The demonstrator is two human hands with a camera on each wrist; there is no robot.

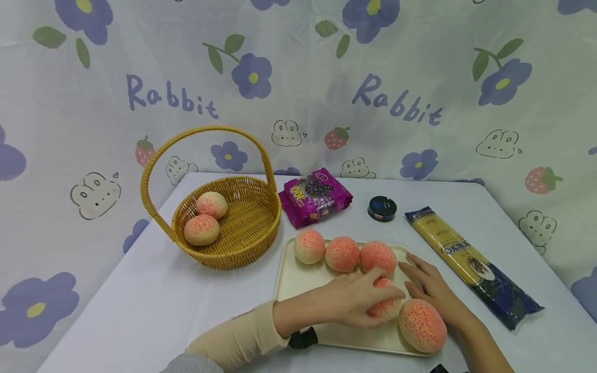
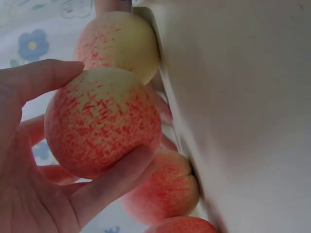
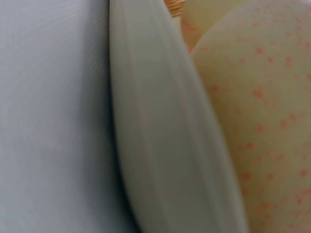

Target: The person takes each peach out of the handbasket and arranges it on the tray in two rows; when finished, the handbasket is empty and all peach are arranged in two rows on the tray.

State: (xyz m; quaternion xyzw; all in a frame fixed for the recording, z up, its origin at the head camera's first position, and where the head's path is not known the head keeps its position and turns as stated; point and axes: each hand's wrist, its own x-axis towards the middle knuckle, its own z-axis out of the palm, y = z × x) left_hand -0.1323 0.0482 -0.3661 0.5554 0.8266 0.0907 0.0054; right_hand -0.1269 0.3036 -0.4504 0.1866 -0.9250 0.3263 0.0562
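My left hand (image 1: pixel 350 301) grips a speckled pink-and-cream peach (image 2: pixel 104 124) over the right part of a cream tray (image 1: pixel 298 285). Thumb and fingers wrap the fruit's sides. Along the tray's far edge sit three more peaches (image 1: pixel 342 254) in a row. Another peach (image 1: pixel 423 326) lies at the near right corner. My right hand (image 1: pixel 436 292) is at the tray's right side, fingers extended by the rim and holding nothing. In the right wrist view, the tray's outer wall (image 3: pixel 160 121) and a close-up peach (image 3: pixel 262 116) fill most of the picture; the hand is out of sight there.
A wicker basket (image 1: pixel 247 252) with a tall handle stands at the left, holding two peaches (image 1: pixel 202 230). Behind the tray lie a purple packet (image 1: pixel 317 197) and a small dark round tin (image 1: pixel 382 208). On the right is a long yellow-and-blue pasta bag (image 1: pixel 473 264).
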